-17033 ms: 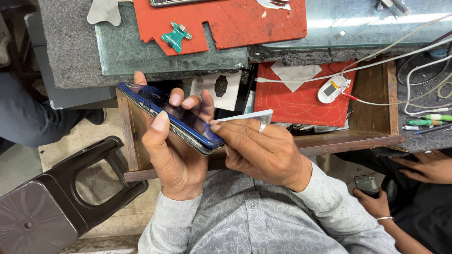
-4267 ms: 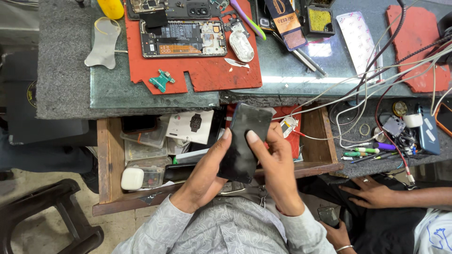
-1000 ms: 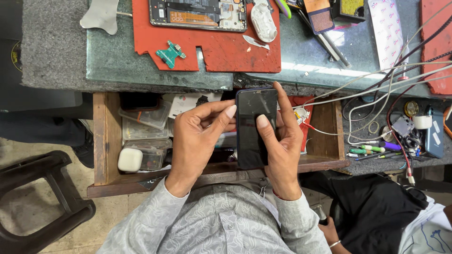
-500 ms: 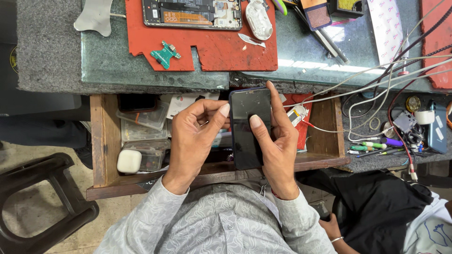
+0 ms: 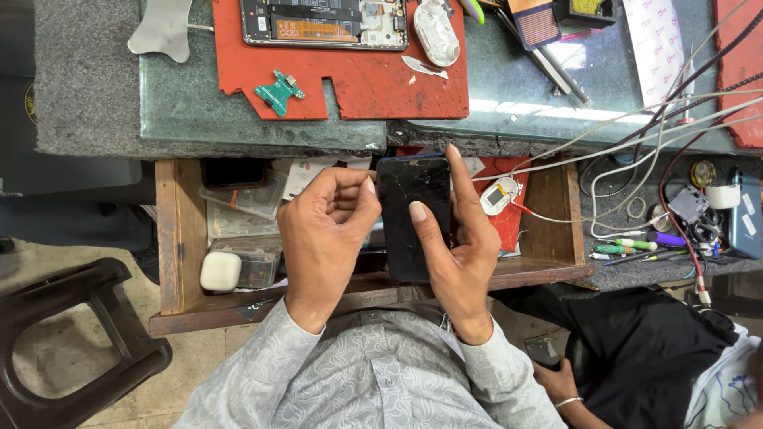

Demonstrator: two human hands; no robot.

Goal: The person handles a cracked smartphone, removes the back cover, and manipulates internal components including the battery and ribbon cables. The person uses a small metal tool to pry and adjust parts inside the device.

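A: What's laid out here, biggest first?

B: A grey workbench (image 5: 95,87) far off, a red mat (image 5: 373,79) on it, an open wooden drawer (image 5: 179,238) nearer.

A: And the hands?

B: Over the drawer, the right hand (image 5: 457,246) grips a dark phone with cracked glass (image 5: 413,206), fingers closed along its right edge, thumb on the glass. The left hand (image 5: 326,230) is half curled, empty, thumb touching the phone's left edge.

A: The step?

B: Seemingly inspecting the cracked panel; prying it would call for a firm grip.
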